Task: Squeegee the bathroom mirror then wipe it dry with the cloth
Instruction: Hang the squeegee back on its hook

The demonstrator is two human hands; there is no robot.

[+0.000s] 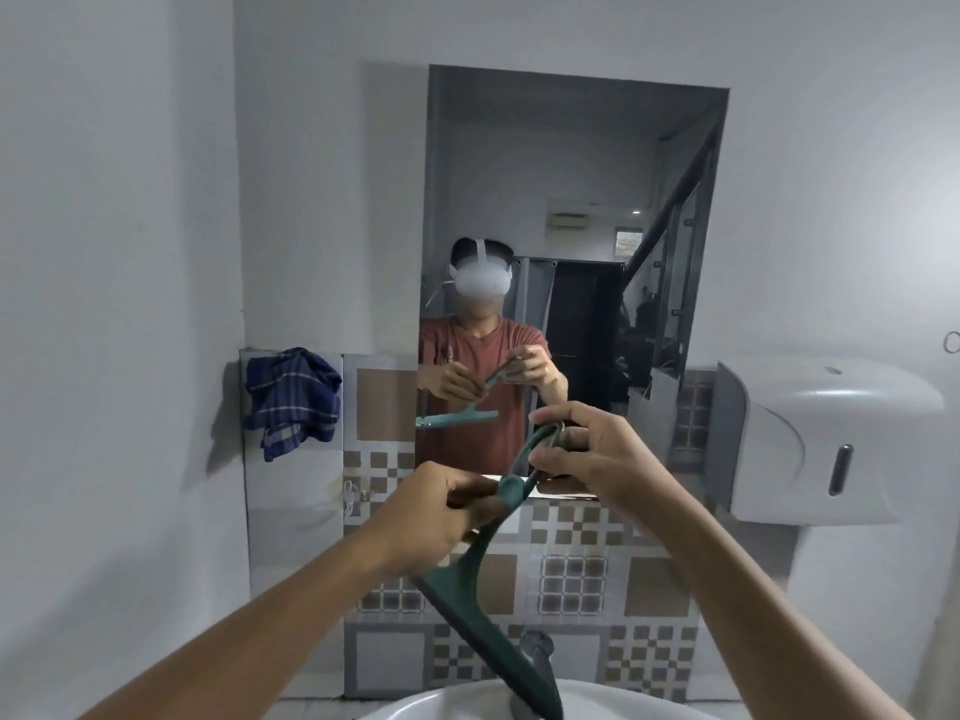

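A tall rectangular mirror hangs on the wall straight ahead and reflects me. I hold a teal squeegee in front of its lower edge, blade end down over the sink. My left hand grips the middle of the handle. My right hand pinches the loop at the handle's upper end. A blue checked cloth hangs on the tiled wall to the left of the mirror, away from both hands.
A white sink with a metal tap lies below the squeegee. A white paper towel dispenser juts from the wall at the right. A patterned tile panel covers the wall under the mirror.
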